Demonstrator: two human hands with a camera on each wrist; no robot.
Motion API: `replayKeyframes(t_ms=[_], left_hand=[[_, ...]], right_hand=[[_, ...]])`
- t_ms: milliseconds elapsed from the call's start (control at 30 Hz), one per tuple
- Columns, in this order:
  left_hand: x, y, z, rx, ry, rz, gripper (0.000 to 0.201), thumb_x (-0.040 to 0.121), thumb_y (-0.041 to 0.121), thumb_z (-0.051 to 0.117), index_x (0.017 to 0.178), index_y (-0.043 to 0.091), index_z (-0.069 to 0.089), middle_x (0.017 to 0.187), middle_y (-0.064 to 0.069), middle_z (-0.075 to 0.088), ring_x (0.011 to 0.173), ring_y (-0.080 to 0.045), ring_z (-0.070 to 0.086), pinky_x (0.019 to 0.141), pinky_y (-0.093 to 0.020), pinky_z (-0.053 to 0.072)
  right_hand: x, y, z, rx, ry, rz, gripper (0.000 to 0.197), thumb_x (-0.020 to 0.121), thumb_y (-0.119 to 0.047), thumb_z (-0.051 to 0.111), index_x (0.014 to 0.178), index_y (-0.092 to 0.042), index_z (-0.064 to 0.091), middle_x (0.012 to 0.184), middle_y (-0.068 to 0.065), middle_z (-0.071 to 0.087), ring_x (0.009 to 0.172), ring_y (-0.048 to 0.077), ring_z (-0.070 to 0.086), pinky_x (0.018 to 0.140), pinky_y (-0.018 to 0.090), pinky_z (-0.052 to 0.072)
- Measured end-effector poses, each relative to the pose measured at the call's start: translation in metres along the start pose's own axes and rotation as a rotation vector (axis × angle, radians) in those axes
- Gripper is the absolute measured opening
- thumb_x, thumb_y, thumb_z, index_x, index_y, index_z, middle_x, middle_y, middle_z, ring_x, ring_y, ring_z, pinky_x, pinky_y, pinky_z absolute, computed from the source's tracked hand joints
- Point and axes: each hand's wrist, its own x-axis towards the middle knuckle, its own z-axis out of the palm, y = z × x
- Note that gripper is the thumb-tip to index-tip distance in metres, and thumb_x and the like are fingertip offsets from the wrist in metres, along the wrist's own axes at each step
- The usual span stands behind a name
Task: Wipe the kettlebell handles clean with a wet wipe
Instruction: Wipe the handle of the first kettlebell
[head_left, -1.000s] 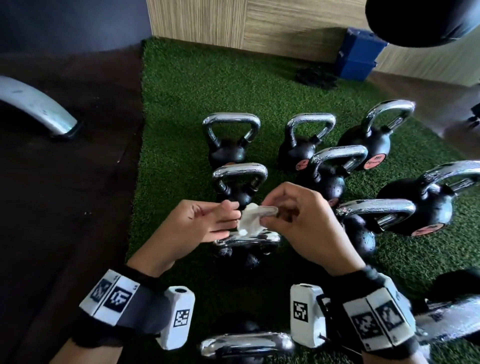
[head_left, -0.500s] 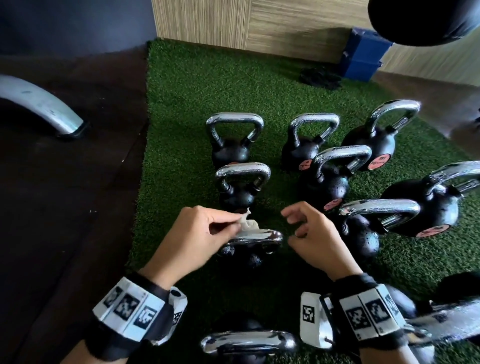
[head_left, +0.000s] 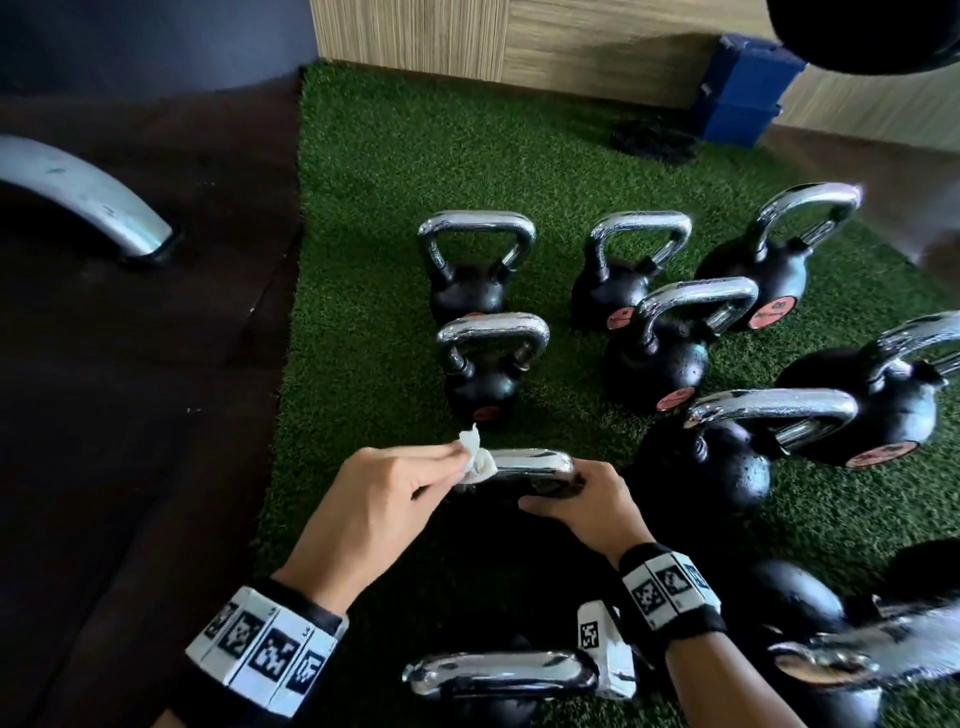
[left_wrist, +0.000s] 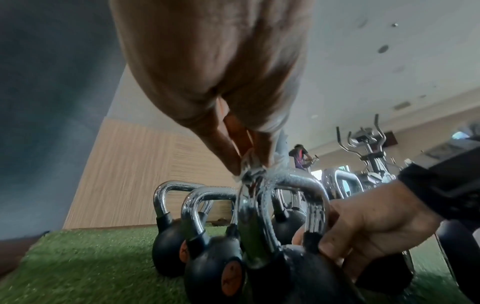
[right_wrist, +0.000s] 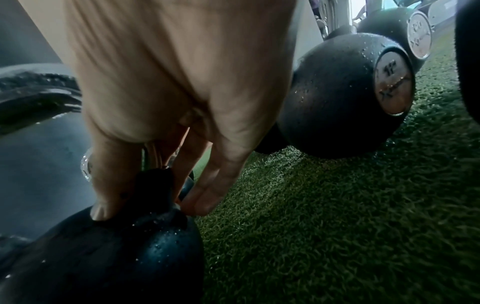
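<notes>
i had my left hand (head_left: 384, 499) pinching the wet wipe (head_left: 475, 460) and pressing it onto the chrome handle (head_left: 530, 462) of the kettlebell (left_wrist: 298, 273) nearest me, at the handle's 9 o'clock end — a wad bunched small so it could wrap the bar. my right hand (head_left: 587, 506) gripped the base of the handle at its 3 o'clock end, fingers curled around where chrome met black, i judged to stop the weight rocking on the green turf (head_left: 374, 312). droplets beaded the metal. the other kettlebells stood from 12 to 3 o'clock — their handles looked yet to be wiped.
</notes>
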Motion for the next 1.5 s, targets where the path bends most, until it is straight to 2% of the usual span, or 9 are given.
replayKeyframes(t_ms=[233,400,600,833,1033,1133,1300,1400,1500], left_hand=[[-0.016,-0.026,0.008,-0.327,0.117,-0.322,0.027,0.079,0.032,0.078,0.105,0.026,0.079,0.102,0.022,0.075,0.099,0.006,0.072,0.089,-0.011,0.055],[-0.026,-0.043,0.023,-0.397,0.146,-0.356,0.023,0.080,0.030,0.082,0.103,0.027,0.082,0.100,0.019,0.078,0.097,0.002,0.074,0.085,-0.011,0.055],[-0.041,-0.063,0.045,-0.544,0.044,-0.535,0.018,0.076,0.036,0.082,0.093,0.044,0.082,0.092,0.010,0.081,0.093,-0.009,0.077,0.090,-0.026,0.058],[-0.045,-0.063,0.063,-0.574,0.171,-0.593,0.020,0.076,0.035,0.085,0.096,0.040,0.082,0.095,0.012,0.080,0.095,-0.005,0.076,0.087,-0.021,0.059],[-0.017,-0.074,0.069,-0.585,0.189,-0.702,0.018,0.082,0.020,0.086,0.100,0.022,0.083,0.097,0.002,0.081,0.096,-0.018,0.078,0.091,-0.044,0.060],[0.011,-0.075,0.074,-0.595,0.160,-0.731,0.023,0.085,0.012,0.083,0.085,0.035,0.083,0.091,-0.002,0.081,0.086,-0.018,0.079,0.080,-0.034,0.063],[0.051,-0.059,0.084,-0.601,0.075,-0.769,0.017,0.087,0.013,0.082,0.103,0.009,0.082,0.089,-0.002,0.081,0.081,-0.011,0.078,0.074,-0.027,0.064],[0.059,-0.056,0.085,-0.590,0.001,-0.774,0.016,0.085,0.014,0.084,0.100,0.008,0.082,0.091,-0.005,0.081,0.080,-0.012,0.078,0.073,-0.026,0.064],[0.054,-0.059,0.086,-0.434,-0.073,-0.770,0.015,0.079,0.031,0.089,0.091,0.024,0.083,0.082,0.009,0.080,0.074,0.001,0.074,0.066,-0.010,0.055]], right_hand=[[0.004,0.004,0.000,-0.001,0.002,0.025,0.035,0.057,-0.042,0.096,0.086,-0.032,0.080,0.076,-0.019,0.076,0.070,-0.008,0.068,0.061,0.007,0.046],[0.003,0.002,0.000,-0.005,-0.006,0.033,0.033,0.059,-0.041,0.095,0.087,-0.032,0.080,0.079,-0.015,0.077,0.074,-0.003,0.071,0.067,0.013,0.054],[0.002,0.000,0.000,0.008,0.039,0.067,0.034,0.056,-0.039,0.097,0.081,-0.024,0.080,0.073,-0.011,0.076,0.064,-0.006,0.067,0.055,0.007,0.045],[-0.003,-0.005,0.000,0.017,0.055,0.071,0.032,0.058,-0.037,0.097,0.083,-0.024,0.080,0.076,-0.010,0.077,0.068,-0.006,0.068,0.056,0.004,0.043],[-0.022,0.000,-0.003,-0.095,0.025,-0.002,0.027,0.060,-0.028,0.096,0.073,-0.020,0.074,0.073,-0.007,0.073,0.070,0.000,0.066,0.061,0.011,0.045],[-0.028,0.001,-0.004,-0.164,-0.065,-0.150,0.020,0.065,-0.015,0.092,0.070,-0.019,0.073,0.072,-0.010,0.063,0.069,-0.002,0.059,0.065,0.014,0.042],[-0.032,-0.010,-0.002,-0.279,-0.160,-0.338,0.005,0.081,-0.010,0.076,0.082,-0.010,0.080,0.084,-0.004,0.071,0.074,0.009,0.066,0.068,0.018,0.046],[-0.026,-0.018,-0.005,-0.292,-0.191,-0.273,0.007,0.087,-0.018,0.075,0.088,-0.017,0.082,0.087,-0.001,0.074,0.079,0.009,0.067,0.071,0.016,0.046],[-0.008,-0.025,-0.006,-0.245,-0.074,-0.167,0.025,0.084,-0.024,0.077,0.109,-0.028,0.077,0.101,-0.005,0.073,0.088,0.007,0.068,0.080,0.011,0.048]])
